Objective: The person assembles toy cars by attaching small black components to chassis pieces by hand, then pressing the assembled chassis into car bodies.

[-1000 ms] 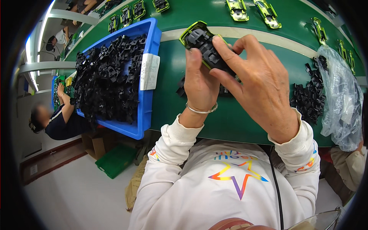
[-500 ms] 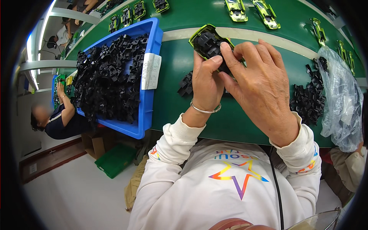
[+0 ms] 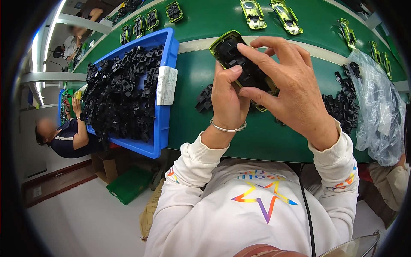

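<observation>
Left hand (image 3: 229,100) gripping a yellow-green toy car body (image 3: 239,62) from below, underside up, raised above the green surface (image 3: 274,137); right hand (image 3: 291,85) on top, fingers (image 3: 257,58) curled narrow and pressing a black chassis part (image 3: 246,70) into it. Blue bin (image 3: 165,107) heaped with black parts at left. Small black pile (image 3: 204,97) just beside the left hand, clear plastic bag (image 3: 379,107) at right.

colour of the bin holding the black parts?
Blue plastic bin, clearest in the head view.
</observation>
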The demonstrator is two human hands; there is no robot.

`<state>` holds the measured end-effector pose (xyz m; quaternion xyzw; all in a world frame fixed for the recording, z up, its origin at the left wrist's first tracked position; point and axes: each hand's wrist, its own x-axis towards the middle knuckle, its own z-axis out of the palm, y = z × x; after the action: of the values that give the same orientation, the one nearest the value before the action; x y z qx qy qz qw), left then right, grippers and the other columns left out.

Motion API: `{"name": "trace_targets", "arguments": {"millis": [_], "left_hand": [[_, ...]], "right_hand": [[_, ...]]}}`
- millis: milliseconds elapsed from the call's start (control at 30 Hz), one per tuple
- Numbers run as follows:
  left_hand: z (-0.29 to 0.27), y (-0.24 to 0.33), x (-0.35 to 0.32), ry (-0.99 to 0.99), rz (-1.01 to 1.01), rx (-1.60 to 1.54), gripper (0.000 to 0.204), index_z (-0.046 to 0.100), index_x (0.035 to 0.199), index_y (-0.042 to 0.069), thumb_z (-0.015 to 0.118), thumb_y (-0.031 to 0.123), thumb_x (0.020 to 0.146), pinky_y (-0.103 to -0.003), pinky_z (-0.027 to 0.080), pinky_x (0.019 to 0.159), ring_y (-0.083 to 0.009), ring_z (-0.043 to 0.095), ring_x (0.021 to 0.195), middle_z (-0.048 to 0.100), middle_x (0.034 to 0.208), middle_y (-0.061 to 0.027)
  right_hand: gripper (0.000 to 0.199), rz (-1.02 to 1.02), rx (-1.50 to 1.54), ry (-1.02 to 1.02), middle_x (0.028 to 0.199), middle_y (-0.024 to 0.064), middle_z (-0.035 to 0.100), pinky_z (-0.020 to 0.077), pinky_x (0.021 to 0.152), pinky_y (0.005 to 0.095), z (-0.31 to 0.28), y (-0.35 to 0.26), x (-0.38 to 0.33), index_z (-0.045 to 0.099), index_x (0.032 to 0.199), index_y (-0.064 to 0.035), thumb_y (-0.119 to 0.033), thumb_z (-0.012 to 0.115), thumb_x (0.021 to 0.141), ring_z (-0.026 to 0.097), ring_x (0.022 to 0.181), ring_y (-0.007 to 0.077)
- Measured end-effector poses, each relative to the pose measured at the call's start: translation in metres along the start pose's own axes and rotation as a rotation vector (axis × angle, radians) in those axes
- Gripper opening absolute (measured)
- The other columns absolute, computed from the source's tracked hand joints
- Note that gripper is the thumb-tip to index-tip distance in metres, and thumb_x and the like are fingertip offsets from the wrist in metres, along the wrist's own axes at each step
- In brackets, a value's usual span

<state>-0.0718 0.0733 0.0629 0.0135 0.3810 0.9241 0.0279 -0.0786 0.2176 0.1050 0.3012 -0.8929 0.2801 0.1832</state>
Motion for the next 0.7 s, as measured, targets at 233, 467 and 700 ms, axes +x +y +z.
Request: {"name": "trace_targets", "arguments": {"millis": [233, 467, 700], "left_hand": [[-0.009, 0.001, -0.005, 0.007, -0.066, -0.033, 0.047, 0.039, 0.134, 0.007, 0.043, 0.017, 0.088, -0.044, 0.056, 0.092, -0.0277, 0.063, 0.109, 0.056, 0.122, -0.0149], [0.004, -0.006, -0.007, -0.012, -0.05, 0.054, 0.053, 0.035, 0.138, 0.004, 0.043, 0.015, 0.087, -0.044, 0.055, 0.09, -0.0285, 0.064, 0.106, 0.056, 0.122, -0.0171], [-0.011, -0.015, -0.005, -0.065, -0.113, 0.217, 0.053, 0.038, 0.137, 0.001, 0.046, 0.017, 0.087, -0.043, 0.055, 0.092, -0.0292, 0.064, 0.105, 0.058, 0.118, -0.0191]], "right_hand": [[0.059, 0.069, 0.353, -0.052, 0.121, 0.006, 0.06, 0.0435, 0.091, 0.0336, 0.003, 0.008, 0.001, 0.06, 0.131, -0.009, -0.026, 0.079, 0.078, 0.059, 0.101, 0.0214], [0.043, 0.615, 0.858, -0.12, 0.104, -0.0011, 0.066, 0.0458, 0.078, 0.0254, 0.02, 0.032, 0.024, 0.065, 0.122, -0.0035, -0.033, 0.07, 0.093, 0.058, 0.088, 0.0058], [0.031, 0.746, 1.174, -0.285, 0.092, 0.0001, 0.068, 0.0443, 0.077, 0.0248, 0.028, 0.04, 0.023, 0.071, 0.106, -0.0038, -0.032, 0.069, 0.093, 0.058, 0.085, 0.0076]]}}
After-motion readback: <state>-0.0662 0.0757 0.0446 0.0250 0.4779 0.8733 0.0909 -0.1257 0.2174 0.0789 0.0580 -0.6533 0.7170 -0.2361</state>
